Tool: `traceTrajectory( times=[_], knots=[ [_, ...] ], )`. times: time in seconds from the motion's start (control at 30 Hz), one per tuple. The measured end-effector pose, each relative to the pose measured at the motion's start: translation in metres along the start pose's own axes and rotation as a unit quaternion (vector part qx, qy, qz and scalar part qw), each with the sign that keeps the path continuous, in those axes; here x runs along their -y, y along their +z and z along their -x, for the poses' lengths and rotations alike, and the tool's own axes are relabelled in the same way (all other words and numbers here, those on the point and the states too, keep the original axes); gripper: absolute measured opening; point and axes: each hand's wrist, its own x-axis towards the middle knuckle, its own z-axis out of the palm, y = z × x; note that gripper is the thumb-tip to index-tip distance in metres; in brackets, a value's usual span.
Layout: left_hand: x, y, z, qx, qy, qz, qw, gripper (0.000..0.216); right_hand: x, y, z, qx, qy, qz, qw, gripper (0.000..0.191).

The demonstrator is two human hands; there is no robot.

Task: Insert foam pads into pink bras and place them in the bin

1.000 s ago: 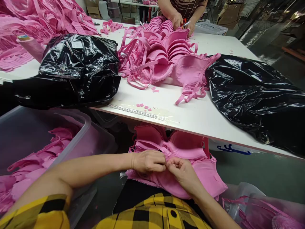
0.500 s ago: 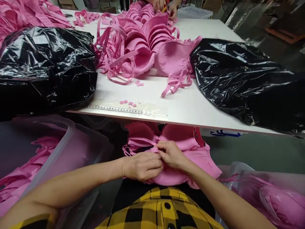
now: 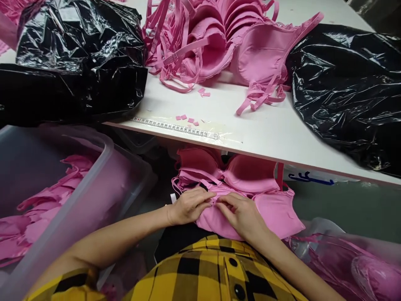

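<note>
Cut-off plastic bin (image 3: 102,156) at left; white table (image 3: 269,129) across the upper frame, its tape measure's (image 3: 171,126) digits too small to read; lower centre, left hand (image 3: 191,205) and right hand (image 3: 246,214) pinching a pink bra (image 3: 216,221), pinched spot unclear; right, illegible blue writing (image 3: 327,182), cut-off black bag (image 3: 341,83)

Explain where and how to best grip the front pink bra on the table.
Probably pinch the front pink bra by its right-hand strap, coming down from above: that strap juts outward, clear of the stacked cups.
</note>
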Motion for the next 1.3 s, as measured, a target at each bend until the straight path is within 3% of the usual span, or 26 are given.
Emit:
traceTrajectory(
  times=[0.13,0.33,0.4,0.5,0.63,0.73,0.87,1.0,1.1,1.3],
  knots=[
    [-0.004,-0.003,0.001,0.014,0.009,0.020,1.000,0.035,0.004,0.014,-0.007,0.026,0.055,-0.008,0.998,0.015],
    [-0.025,-0.008,0.013,0.020,0.012,0.003,1.000,0.040,0.011,0.005,-0.011,0.117,-0.005,-0.066,0.991,0.018],
    [-0.036,-0.009,0.016,-0.003,-0.022,-0.026,0.999,0.042,0.016,0.007,-0.009,0.130,-0.032,-0.086,0.987,0.019],
    [-0.048,-0.005,0.018,-0.063,-0.095,-0.042,0.993,0.043,0.022,0.011,-0.008,0.101,-0.072,-0.083,0.989,0.021],
    [-0.052,-0.001,0.013,-0.144,-0.112,-0.058,0.982,0.047,0.031,0.005,-0.015,0.099,-0.131,-0.052,0.985,0.021],
    [-0.053,0.001,0.012,-0.161,-0.150,-0.044,0.975,0.050,0.033,-0.003,-0.017,0.122,-0.143,-0.055,0.981,0.022],
    [-0.054,0.006,0.015,-0.164,-0.220,0.014,0.962,0.045,0.017,-0.001,-0.001,0.045,-0.162,0.050,0.984,0.015],
    [-0.053,0.012,0.020,-0.149,-0.220,0.029,0.964,0.038,-0.004,0.018,0.013,-0.017,-0.198,0.138,0.970,0.013],
    [-0.051,0.009,0.022,-0.121,-0.224,0.039,0.966,0.032,-0.011,0.027,0.015,-0.045,-0.234,0.121,0.964,0.016],
    [-0.054,-0.017,0.025,-0.047,-0.218,0.026,0.974,0.024,-0.010,0.024,0.015,-0.057,-0.267,0.077,0.959,0.013]
  ],
)
